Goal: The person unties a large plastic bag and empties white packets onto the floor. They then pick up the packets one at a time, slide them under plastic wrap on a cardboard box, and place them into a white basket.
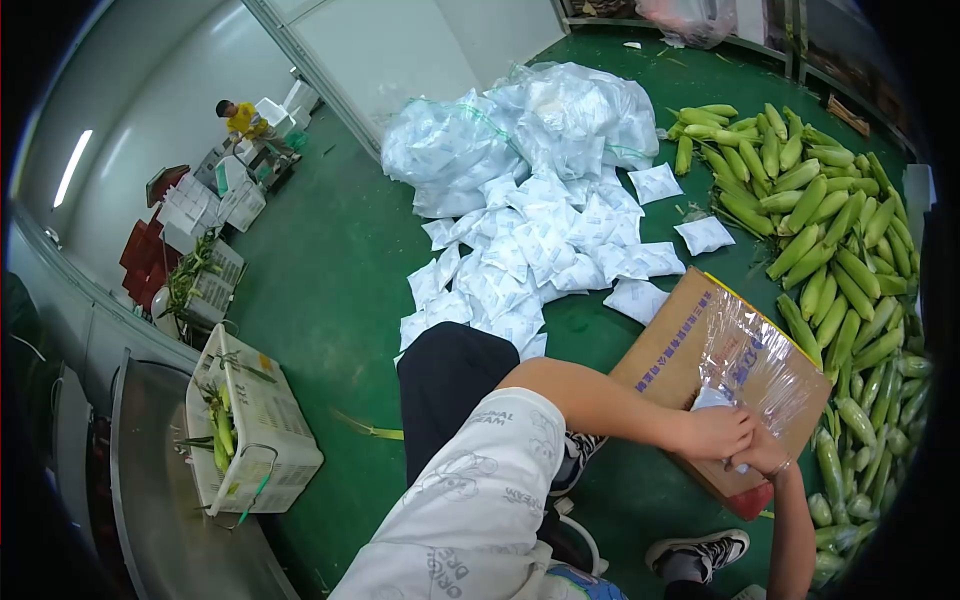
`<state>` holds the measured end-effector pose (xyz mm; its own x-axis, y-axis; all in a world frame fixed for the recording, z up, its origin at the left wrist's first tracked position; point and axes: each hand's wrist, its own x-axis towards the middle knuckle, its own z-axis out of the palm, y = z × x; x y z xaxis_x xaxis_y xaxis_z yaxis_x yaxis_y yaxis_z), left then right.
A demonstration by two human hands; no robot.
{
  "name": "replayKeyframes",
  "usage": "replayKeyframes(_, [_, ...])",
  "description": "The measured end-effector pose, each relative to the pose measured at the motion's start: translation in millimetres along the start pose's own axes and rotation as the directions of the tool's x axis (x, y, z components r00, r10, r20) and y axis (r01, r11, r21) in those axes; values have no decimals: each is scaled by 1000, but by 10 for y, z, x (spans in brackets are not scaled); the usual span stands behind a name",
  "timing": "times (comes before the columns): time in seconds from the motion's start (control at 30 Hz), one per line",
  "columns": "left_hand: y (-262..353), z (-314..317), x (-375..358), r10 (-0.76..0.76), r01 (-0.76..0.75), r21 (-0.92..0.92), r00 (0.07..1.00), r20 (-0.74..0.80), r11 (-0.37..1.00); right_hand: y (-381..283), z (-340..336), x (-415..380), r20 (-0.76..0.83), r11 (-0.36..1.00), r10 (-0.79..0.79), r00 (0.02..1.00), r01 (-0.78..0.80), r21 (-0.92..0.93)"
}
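Observation:
My left hand [715, 432] and my right hand [762, 452] meet over the near side of a cardboard box [655, 345] with purple printing. Both have their fingers closed, pressed together on something small that I cannot make out. A white packet [712, 399] lies right beside my left hand. Crinkled clear plastic wrap [750, 350] covers much of the box top. Left of the box, a heap of white packets [540, 235] is spread on the green floor, with large clear bags [570, 110] of packets behind it. Green corn ears [820, 210] are piled at the right.
Plastic-wrapped corn [870, 440] lies right of the box. A white crate [285, 440] with some corn stands at the left beside a metal trough [150, 470]. Farther back are more crates [240, 200] and a person in yellow [243, 120]. My knee [455, 370] is near the packets.

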<state>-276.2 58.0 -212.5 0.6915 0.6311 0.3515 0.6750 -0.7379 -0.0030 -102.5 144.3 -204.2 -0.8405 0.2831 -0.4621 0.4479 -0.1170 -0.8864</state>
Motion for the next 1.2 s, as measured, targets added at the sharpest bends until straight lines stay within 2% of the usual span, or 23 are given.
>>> replayKeyframes(0.03, [-40, -12, 42, -6, 6, -2, 1000, -1, 1000, -61, 82, -83, 5, 1000, 3, 1000, -3, -1])
replayKeyframes(0.07, [-132, -31, 107, -85, 96, -139, 993, 82, 986, -167, 202, -198, -307, 900, -226, 924, 78, -429])
replayKeyframes(0.1, [-221, -98, 185, -150, 191, -267, 975, 166, 945, -304, 334, -328, -448, 628, -533, 718, -19, -778])
replayKeyframes(0.13, [-314, -303, 280, -152, 190, -272, 976, 153, 944, -459, 514, -470, -445, 620, -531, 721, -27, -784])
replayKeyframes(0.2, [-465, -805, 437, 33, 240, -397, 821, 570, 886, -706, 932, -706, -407, 489, -564, 719, -106, -866])
replayKeyframes(0.3, [-733, -236, 539, 368, 197, -799, 807, 461, 569, -337, 1096, -615, -279, 199, -673, 685, -195, -960])
replayKeyframes(0.37, [-716, 49, 465, 480, 302, -858, 728, 489, 416, 68, 1008, -447, -304, 244, -672, 676, -186, -952])
replayKeyframes(0.43, [-618, 153, 365, 510, 462, -852, 685, 520, 247, -112, 1101, -517, -356, 463, -559, 749, -75, -883])
replayKeyframes(0.47, [-530, -61, 361, 365, 566, -724, 626, 689, 395, -85, 1091, -581, -366, 570, -453, 813, -52, -820])
replayKeyframes(0.5, [-411, -391, 438, 167, 531, -456, 504, 847, 714, -194, 1036, -623, -342, 681, -369, 864, 1, -732])
replayKeyframes(0.57, [-293, -850, 282, -53, 158, -253, 925, 376, 955, -185, 819, -660, -260, 653, -407, 876, 80, -753])
replayKeyframes(0.6, [-247, -939, 245, -117, 180, -309, 970, 212, 934, -352, 662, -644, -188, 749, -246, 951, 63, -660])
replayKeyframes(0.63, [-192, -1011, 213, -196, 200, -363, 979, 46, 910, -530, 449, -613, -87, 828, -103, 991, 37, -559])
replayKeyframes(0.67, [-119, -1075, 195, -247, 412, -434, 888, 388, 801, -450, 177, -477, 20, 899, 73, 997, -57, -435])
replayKeyframes(0.7, [-93, -989, 134, -260, 351, -359, 925, 278, 865, -267, -109, -285, 147, 955, 101, 984, -54, -292])
replayKeyframes(0.77, [-195, -710, 154, -238, 276, -270, 957, 165, 922, -58, -374, -28, 80, 978, 58, 995, -41, -202])
replayKeyframes(0.83, [-363, -470, 280, -438, 474, -193, 876, 202, 859, 21, -545, 243, 7, 999, -2, 1000, 2, -42])
replayKeyframes(1.0, [-626, -234, 382, -394, 552, -262, 789, 472, 792, 66, -438, 377, -54, 972, 11, 998, 2, 236])
replayKeyframes(1.07, [-636, -7, 269, -169, 732, -509, 631, 757, 452, -23, -222, 350, -18, 987, 1, 1000, 2, 158])
replayKeyframes(1.1, [-460, 29, 160, -137, 695, -662, 712, 689, 281, -65, -109, 318, 16, 997, -7, 1000, 6, 72])
replayKeyframes(1.13, [-353, -22, 115, 5, 773, -536, 568, 823, 338, 96, 7, 408, 16, 995, -71, 997, 72, -72])
replayKeyframes(1.17, [-142, -329, 130, 92, 747, -553, 563, 822, 370, 92, 140, 378, -37, 973, -173, 984, 165, -161])
replayKeyframes(1.2, [32, -14, -67, 252, 819, -412, 334, 908, 399, 80, 240, 346, -75, 935, -272, 959, 245, -256])
